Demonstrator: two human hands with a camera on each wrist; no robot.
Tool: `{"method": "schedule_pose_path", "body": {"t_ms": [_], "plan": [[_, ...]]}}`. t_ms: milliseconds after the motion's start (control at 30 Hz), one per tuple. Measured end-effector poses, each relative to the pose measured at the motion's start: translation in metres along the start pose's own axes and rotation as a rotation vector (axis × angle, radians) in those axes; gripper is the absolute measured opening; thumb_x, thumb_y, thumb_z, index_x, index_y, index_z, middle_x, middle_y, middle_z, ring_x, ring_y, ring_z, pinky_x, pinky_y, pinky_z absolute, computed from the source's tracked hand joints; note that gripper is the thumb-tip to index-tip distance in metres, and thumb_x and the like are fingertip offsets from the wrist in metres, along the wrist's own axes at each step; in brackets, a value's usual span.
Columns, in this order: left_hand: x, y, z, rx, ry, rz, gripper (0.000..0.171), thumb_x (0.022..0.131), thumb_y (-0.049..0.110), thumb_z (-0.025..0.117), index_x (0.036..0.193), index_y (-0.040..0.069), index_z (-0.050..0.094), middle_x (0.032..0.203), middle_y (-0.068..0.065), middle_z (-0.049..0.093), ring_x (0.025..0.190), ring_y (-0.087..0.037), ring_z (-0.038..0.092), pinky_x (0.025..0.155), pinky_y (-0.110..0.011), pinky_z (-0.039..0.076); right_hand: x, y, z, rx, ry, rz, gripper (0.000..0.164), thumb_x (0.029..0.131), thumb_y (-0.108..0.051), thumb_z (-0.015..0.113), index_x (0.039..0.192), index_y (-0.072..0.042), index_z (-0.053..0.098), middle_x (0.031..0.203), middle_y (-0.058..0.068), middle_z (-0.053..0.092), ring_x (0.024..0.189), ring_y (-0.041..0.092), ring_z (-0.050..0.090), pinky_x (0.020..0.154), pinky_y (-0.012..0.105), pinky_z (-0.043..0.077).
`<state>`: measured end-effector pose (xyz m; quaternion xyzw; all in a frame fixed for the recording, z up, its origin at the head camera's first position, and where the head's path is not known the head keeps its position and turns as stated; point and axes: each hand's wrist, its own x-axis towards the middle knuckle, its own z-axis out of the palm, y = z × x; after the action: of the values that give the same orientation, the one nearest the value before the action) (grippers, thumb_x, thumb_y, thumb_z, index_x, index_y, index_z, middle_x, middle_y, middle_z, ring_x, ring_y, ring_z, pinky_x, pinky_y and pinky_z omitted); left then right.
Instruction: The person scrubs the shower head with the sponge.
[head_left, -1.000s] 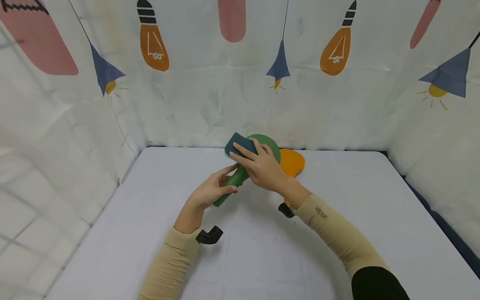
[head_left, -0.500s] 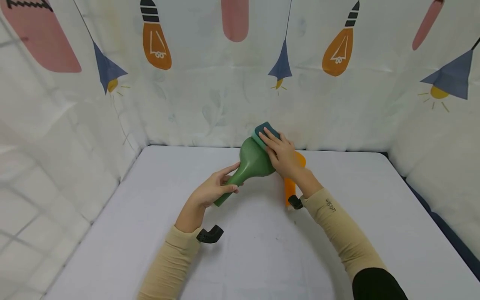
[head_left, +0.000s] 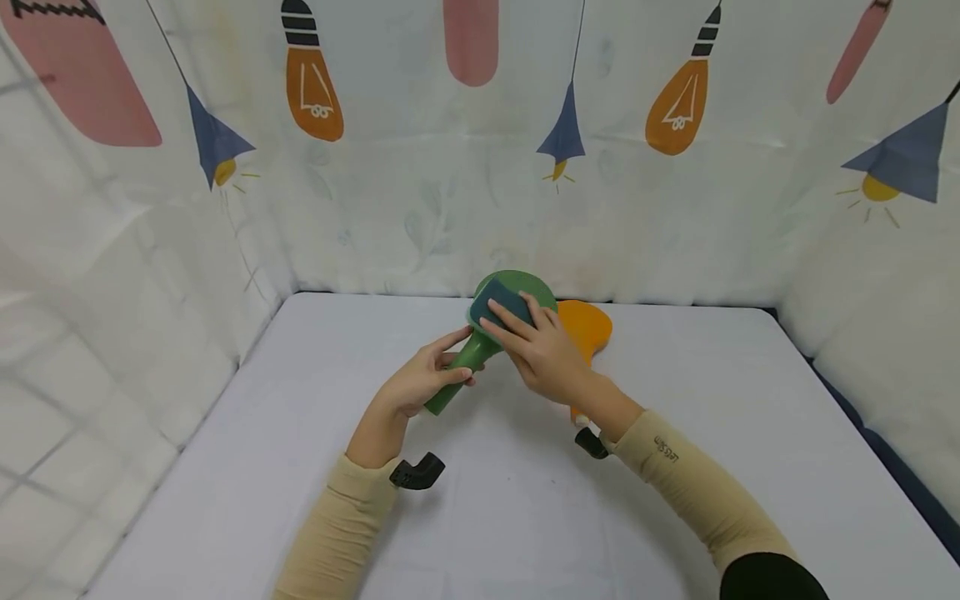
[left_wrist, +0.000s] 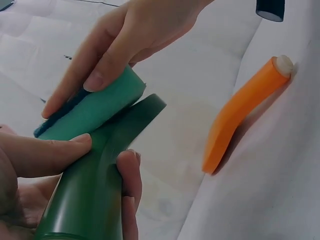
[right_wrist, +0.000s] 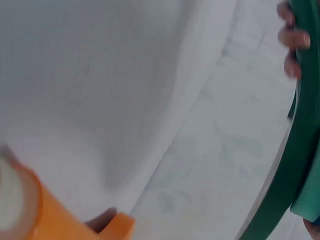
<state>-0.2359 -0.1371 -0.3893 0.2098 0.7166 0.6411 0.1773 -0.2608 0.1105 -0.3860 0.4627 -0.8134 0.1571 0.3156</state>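
Note:
My left hand point(head_left: 417, 385) grips the handle of a green paddle-shaped thing point(head_left: 469, 355) with a broad, rounded head and a tubular handle. In the left wrist view, its thumb lies on top of the handle and its fingers curl beneath. My right hand point(head_left: 549, 360) holds a two-layer sponge point(head_left: 501, 303), dark blue on top and teal below, against the green head near the handle. The teal layer point(left_wrist: 107, 107) faces the green surface. Only a curved green edge point(right_wrist: 292, 165) and a bit of sponge show in the right wrist view.
An orange thing point(head_left: 587, 323) of similar shape, with a whitish end point(left_wrist: 284, 65), lies on the white-covered table point(head_left: 495, 517) behind my right forearm. A fabric wall point(head_left: 390, 208) printed with lamps and bulbs rises behind the table's far edge.
The sponge moved from the left of the head to its upper right, then back down near the handle. The green head tilted toward the camera midway and back. The left hand stayed in place.

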Motion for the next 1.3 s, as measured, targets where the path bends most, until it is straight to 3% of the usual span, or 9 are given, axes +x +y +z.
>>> {"method": "schedule_pose_path", "body": {"t_ms": [100, 200, 333, 500, 633, 867, 1067, 1167, 1300], "plan": [[-0.001, 0.001, -0.001, -0.012, 0.006, 0.012, 0.069, 0.104, -0.002, 0.053, 0.161, -0.006, 0.014, 0.128, -0.036, 0.059, 0.103, -0.037, 0.065, 0.09, -0.037, 0.05, 0.0, -0.009, 0.001, -0.017, -0.012, -0.072, 0.045, 0.099, -0.01, 0.065, 0.144, -0.011, 0.06, 0.153, 0.014, 0.049, 0.135, 0.058, 0.04, 0.101, 0.065, 0.043], [-0.002, 0.003, -0.001, -0.025, 0.014, 0.025, 0.069, 0.103, -0.003, 0.053, 0.161, -0.005, 0.015, 0.127, -0.036, 0.06, 0.098, -0.029, 0.067, 0.089, -0.035, 0.05, 0.0, -0.008, 0.0, -0.007, 0.006, -0.081, 0.042, 0.101, -0.01, 0.062, 0.143, -0.011, 0.06, 0.152, 0.014, 0.05, 0.136, 0.059, 0.04, 0.103, 0.066, 0.04], [-0.003, 0.006, -0.001, -0.054, 0.028, 0.027, 0.071, 0.102, -0.005, 0.053, 0.162, -0.001, 0.016, 0.119, -0.024, 0.067, 0.088, -0.014, 0.068, 0.088, -0.034, 0.049, -0.001, 0.008, -0.003, 0.063, 0.067, 0.006, 0.043, 0.099, -0.004, 0.062, 0.142, -0.007, 0.06, 0.151, 0.018, 0.05, 0.137, 0.059, 0.037, 0.103, 0.069, 0.037], [-0.002, 0.007, -0.001, -0.072, 0.022, 0.034, 0.073, 0.102, -0.004, 0.055, 0.163, 0.002, 0.017, 0.118, -0.021, 0.068, 0.09, -0.016, 0.068, 0.09, -0.035, 0.048, -0.012, 0.031, -0.007, 0.14, 0.204, 0.18, 0.045, 0.094, 0.006, 0.063, 0.139, 0.001, 0.062, 0.146, 0.024, 0.053, 0.131, 0.065, 0.039, 0.096, 0.07, 0.039], [-0.005, 0.008, -0.003, -0.069, 0.03, 0.016, 0.073, 0.102, -0.006, 0.055, 0.163, 0.001, 0.017, 0.117, -0.021, 0.068, 0.091, -0.016, 0.068, 0.091, -0.038, 0.048, -0.017, 0.033, -0.004, 0.129, 0.231, 0.231, 0.042, 0.096, 0.004, 0.06, 0.138, 0.002, 0.062, 0.145, 0.025, 0.053, 0.13, 0.066, 0.039, 0.093, 0.072, 0.04], [-0.004, 0.008, -0.003, -0.075, 0.018, 0.028, 0.071, 0.102, -0.005, 0.054, 0.163, 0.0, 0.016, 0.119, -0.025, 0.067, 0.089, -0.014, 0.067, 0.086, -0.031, 0.05, -0.01, 0.008, 0.007, 0.044, 0.198, 0.109, 0.043, 0.094, 0.002, 0.064, 0.136, -0.003, 0.065, 0.146, 0.019, 0.055, 0.132, 0.062, 0.041, 0.094, 0.07, 0.042], [-0.002, 0.007, 0.0, -0.029, 0.003, 0.032, 0.068, 0.104, -0.002, 0.054, 0.161, -0.005, 0.017, 0.127, -0.032, 0.061, 0.1, -0.032, 0.066, 0.088, -0.034, 0.051, -0.003, -0.014, 0.01, 0.032, 0.1, -0.032, 0.037, 0.106, -0.013, 0.054, 0.141, -0.009, 0.062, 0.151, 0.015, 0.051, 0.138, 0.058, 0.037, 0.103, 0.068, 0.038], [-0.002, 0.007, 0.0, -0.042, 0.003, 0.032, 0.069, 0.104, -0.002, 0.053, 0.161, -0.004, 0.015, 0.127, -0.032, 0.061, 0.098, -0.027, 0.066, 0.088, -0.033, 0.051, -0.001, -0.011, 0.01, 0.041, 0.131, -0.041, 0.035, 0.108, -0.016, 0.049, 0.139, -0.009, 0.063, 0.149, 0.016, 0.053, 0.137, 0.057, 0.037, 0.103, 0.067, 0.037], [-0.003, 0.009, -0.001, -0.053, 0.009, 0.034, 0.072, 0.103, -0.004, 0.054, 0.163, -0.001, 0.015, 0.12, -0.025, 0.065, 0.091, -0.015, 0.067, 0.086, -0.032, 0.049, -0.002, 0.007, 0.008, 0.077, 0.192, 0.006, 0.036, 0.103, -0.006, 0.054, 0.138, -0.005, 0.063, 0.147, 0.02, 0.054, 0.135, 0.061, 0.037, 0.099, 0.067, 0.037]]}}
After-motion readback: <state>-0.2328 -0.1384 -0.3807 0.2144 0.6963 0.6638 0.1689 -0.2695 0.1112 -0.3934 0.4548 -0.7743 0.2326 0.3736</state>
